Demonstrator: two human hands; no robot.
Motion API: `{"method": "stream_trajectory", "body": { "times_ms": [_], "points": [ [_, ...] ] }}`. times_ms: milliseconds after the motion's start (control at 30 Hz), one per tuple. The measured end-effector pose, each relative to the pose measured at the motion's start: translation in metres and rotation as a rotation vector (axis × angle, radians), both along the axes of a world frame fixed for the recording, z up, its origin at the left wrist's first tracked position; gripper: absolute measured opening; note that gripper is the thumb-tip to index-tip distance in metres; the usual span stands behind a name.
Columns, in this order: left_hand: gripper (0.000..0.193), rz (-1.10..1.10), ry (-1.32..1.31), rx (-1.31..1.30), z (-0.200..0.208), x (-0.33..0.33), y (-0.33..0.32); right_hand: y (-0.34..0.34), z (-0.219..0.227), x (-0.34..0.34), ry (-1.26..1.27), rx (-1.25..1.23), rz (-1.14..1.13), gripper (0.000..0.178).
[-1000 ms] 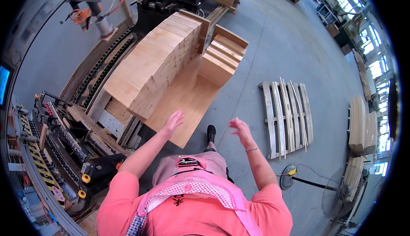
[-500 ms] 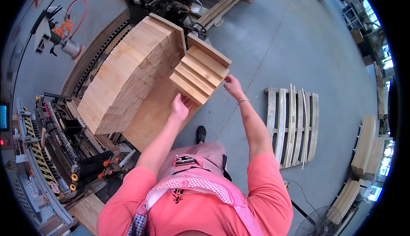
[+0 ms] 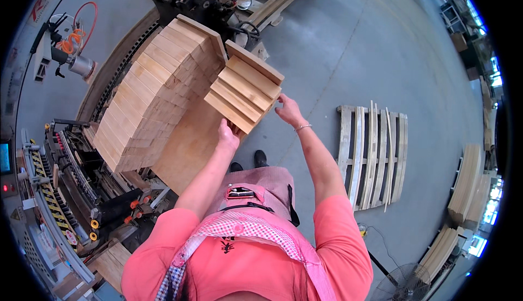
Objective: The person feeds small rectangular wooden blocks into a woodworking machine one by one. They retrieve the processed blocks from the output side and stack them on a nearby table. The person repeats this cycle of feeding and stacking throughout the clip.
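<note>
The near lower corner of the short stack of planed wooden boards [image 3: 239, 100] was met by the left hand [image 3: 227, 136], its fingers partly hidden under the edge. The stack's right end was touched by the bent fingers of the right hand [image 3: 290, 110]. Whether either grip was closed could not be told. One second earlier both hands had been held in the air, spread and apart from the wood; the stack had since been reached and flanked from both sides, so reaching had been replaced by handling.

At its far end the stack was backed by an upright end board [image 3: 255, 62]. To its left, a long row of wooden blocks [image 3: 144, 94] was carried on a plywood base [image 3: 182, 159], part of which was left bare.

In the apron pocket [image 3: 255, 195], a small dark item was held, too small to identify. Farther right, loose wooden strips [image 3: 372, 148] were laid across a slatted pallet [image 3: 344, 140] on the concrete floor [image 3: 305, 61].
</note>
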State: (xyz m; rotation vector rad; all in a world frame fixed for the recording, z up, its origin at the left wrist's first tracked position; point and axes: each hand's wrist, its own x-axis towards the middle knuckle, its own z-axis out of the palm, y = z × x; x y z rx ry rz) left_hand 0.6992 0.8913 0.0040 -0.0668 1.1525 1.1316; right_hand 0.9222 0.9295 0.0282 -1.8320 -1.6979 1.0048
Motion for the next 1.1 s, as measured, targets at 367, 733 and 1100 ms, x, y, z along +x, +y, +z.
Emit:
{"method": "stream_trajectory", "body": {
  "times_ms": [367,733,1100],
  "points": [
    [0.050,0.186,-0.116,0.070,0.025,0.019,0.005,0.003,-0.010,0.012,0.056,0.081,0.121,0.043],
    [0.046,0.222,-0.108,0.147,0.026,0.025,0.005,0.010,-0.003,0.016,0.040,0.057,0.206,0.042],
    [0.057,0.113,-0.153,0.312,0.024,0.024,-0.004,0.003,0.004,0.012,0.067,0.018,0.175,0.045]
  ]
}}
